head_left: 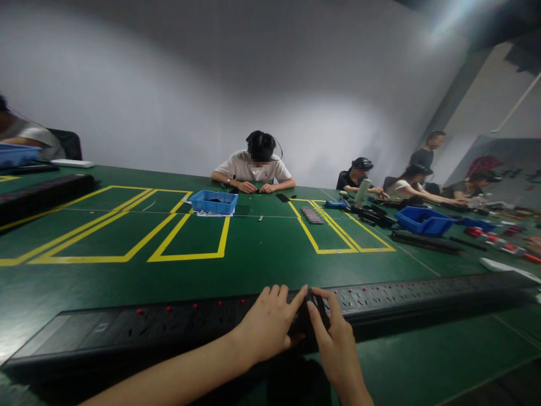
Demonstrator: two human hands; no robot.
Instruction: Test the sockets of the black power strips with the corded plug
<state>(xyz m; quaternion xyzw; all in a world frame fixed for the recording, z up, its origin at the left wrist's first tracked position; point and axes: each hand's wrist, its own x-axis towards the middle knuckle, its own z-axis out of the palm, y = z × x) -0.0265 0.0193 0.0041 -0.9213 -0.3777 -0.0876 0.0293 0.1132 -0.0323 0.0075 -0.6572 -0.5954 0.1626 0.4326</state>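
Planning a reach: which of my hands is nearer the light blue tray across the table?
Left. The left hand rests on the power strip, this side and slightly right of the light blue tray; the right hand lies farther right.

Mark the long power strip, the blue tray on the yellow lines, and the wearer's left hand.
power strip (401, 296), head view, top face right of the hands.
blue tray (211, 208), head view, its front wall.
left hand (266, 327), head view, back of the hand.
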